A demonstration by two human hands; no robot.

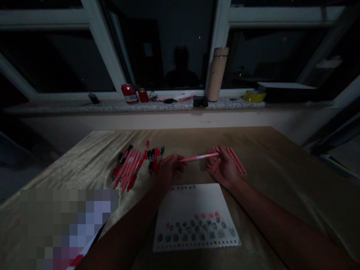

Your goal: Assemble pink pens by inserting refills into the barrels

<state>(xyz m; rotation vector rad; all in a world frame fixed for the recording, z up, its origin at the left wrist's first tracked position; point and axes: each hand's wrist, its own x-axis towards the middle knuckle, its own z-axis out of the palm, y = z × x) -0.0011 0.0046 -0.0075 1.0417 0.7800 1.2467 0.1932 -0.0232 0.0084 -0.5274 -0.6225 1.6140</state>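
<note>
My left hand (170,168) and my right hand (222,165) hold the two ends of one pink pen (198,157) level above the table. The right hand also lies over a small bunch of pink pens (239,161) on the cloth. Left of my left hand lies a pile of pink and red pens (131,167) with several black and red caps (154,157) beside it. A white spiral notepad (194,215) with scribbled marks lies just in front of my hands.
The table (281,168) has a tan cloth on it. On the window sill (112,107) behind it stand a red can (129,93), a small red jar (143,95), a tall tan flask (217,74), a yellow tape roll (254,96) and small dark items.
</note>
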